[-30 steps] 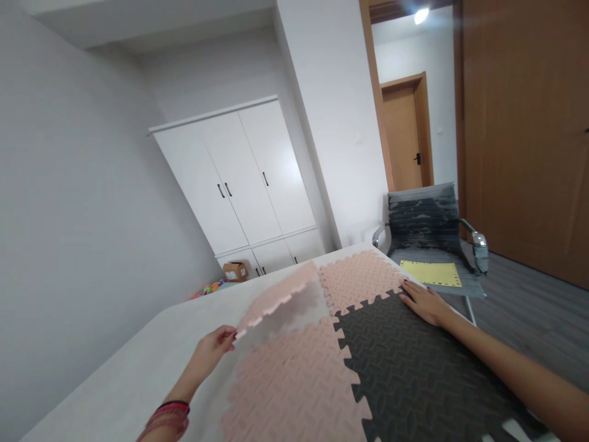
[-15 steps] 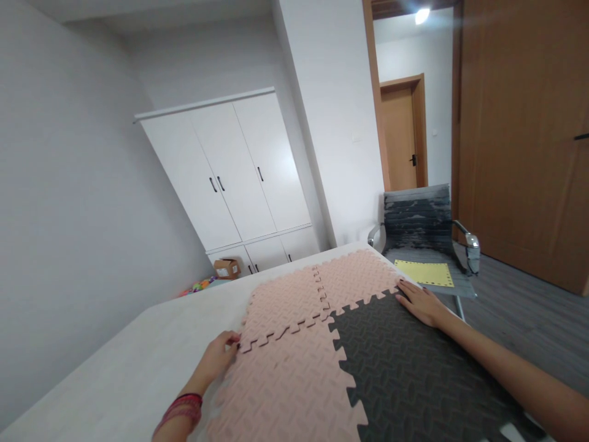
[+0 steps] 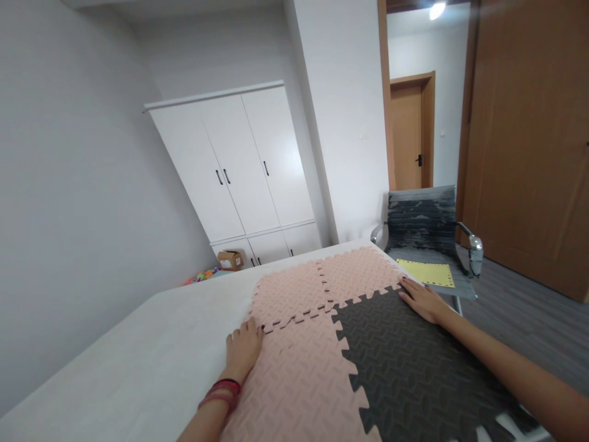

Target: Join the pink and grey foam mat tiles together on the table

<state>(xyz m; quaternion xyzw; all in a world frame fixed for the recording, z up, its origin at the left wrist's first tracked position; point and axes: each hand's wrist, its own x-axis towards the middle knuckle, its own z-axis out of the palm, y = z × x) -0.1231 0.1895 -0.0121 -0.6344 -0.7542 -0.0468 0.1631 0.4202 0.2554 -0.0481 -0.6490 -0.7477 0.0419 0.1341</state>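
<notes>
Foam puzzle mats lie flat on a white surface. A pink far-left mat (image 3: pixel 289 291), a pink far-right mat (image 3: pixel 361 270) and a pink near mat (image 3: pixel 299 380) adjoin a black mat (image 3: pixel 418 362) at the near right. Dark gaps show along the toothed seams. My left hand (image 3: pixel 243 348), palm down, rests at the left edge of the pink mats by their seam, its thumb near the teeth; its fingertips are partly hidden. With fingers stretched out, my right hand (image 3: pixel 424 302) lies flat on the black mat's far right corner, fingertips reaching the pink far-right mat.
Beyond the right edge of the white table (image 3: pixel 151 350) stands a worn grey chair (image 3: pixel 421 221) with a yellow sheet (image 3: pixel 426 272) on its seat. Behind are a white cabinet (image 3: pixel 239 166), a cardboard box (image 3: pixel 230 260) and a brown door (image 3: pixel 529 141).
My left hand has shifted right and turned palm down onto the pink mats' edge. My right hand stays on the same corner. The view has moved slightly.
</notes>
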